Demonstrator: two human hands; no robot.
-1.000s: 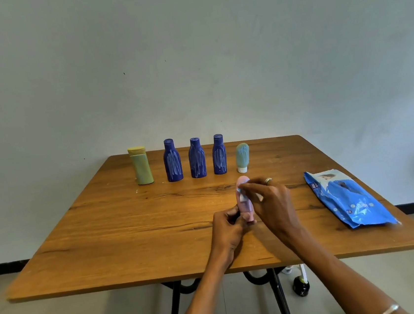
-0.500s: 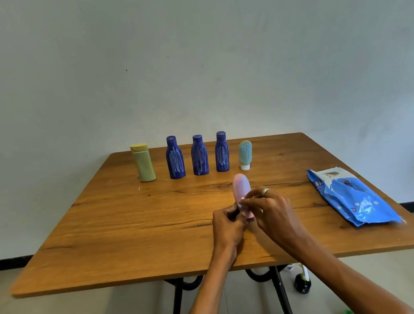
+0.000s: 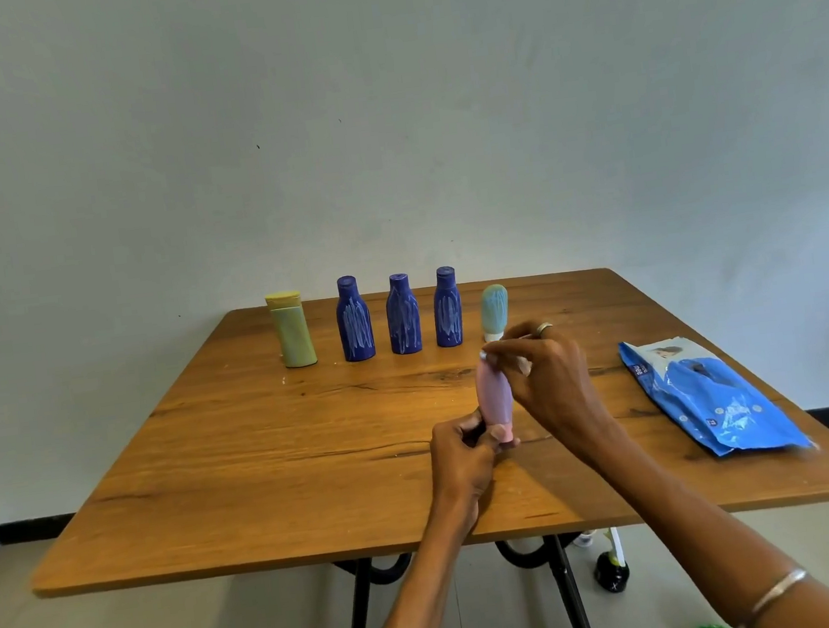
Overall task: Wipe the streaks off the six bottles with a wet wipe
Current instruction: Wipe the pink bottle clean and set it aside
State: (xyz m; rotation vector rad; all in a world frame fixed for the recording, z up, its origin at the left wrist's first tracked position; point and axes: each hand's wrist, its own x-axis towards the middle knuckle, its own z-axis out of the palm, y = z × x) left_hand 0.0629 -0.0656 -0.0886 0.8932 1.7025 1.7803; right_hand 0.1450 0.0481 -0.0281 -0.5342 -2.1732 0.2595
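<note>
Single head-worn wide-angle view, facing forward and slightly down.

Looks from the near edge of a wooden table (image 3: 274, 464) toward a plain wall (image 3: 379, 111) behind its far edge. Sits close above the forearms, which enter from the bottom, with the left hand (image 3: 462, 455) and right hand (image 3: 546, 376) near mid-frame. Takes in the whole tabletop, its legs and some floor below. Bends straight edges a little toward the borders. No second view for overlap.

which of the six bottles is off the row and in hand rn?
The pink bottle. The left hand grips its lower end, the right hand works at its top. The other five stand in a row at the table's far edge.
</note>
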